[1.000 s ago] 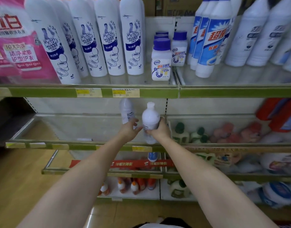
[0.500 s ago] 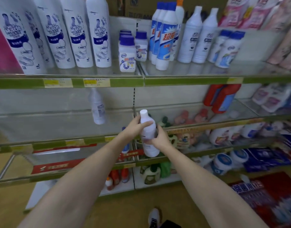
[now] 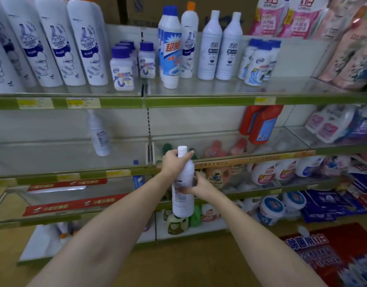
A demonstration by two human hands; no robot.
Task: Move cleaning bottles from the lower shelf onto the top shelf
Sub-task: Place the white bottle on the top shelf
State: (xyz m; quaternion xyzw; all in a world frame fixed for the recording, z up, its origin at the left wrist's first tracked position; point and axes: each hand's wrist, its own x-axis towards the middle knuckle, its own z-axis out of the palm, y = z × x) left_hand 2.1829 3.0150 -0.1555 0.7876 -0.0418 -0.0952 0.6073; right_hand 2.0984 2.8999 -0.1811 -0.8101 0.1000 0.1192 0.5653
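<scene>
Together, both hands are gripping one white bottle before the shelves: left hand wrapping its neck, right hand clasping its middle, bottle upright.

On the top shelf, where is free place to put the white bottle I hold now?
Free patch: right end of the top shelf, between the blue-capped bottles and the pink pouches. A narrower gap lies beside the small purple-capped bottles, before the tall blue-labelled bottle. The left end, with the Mr Muscle bottles, is crowded.
</scene>
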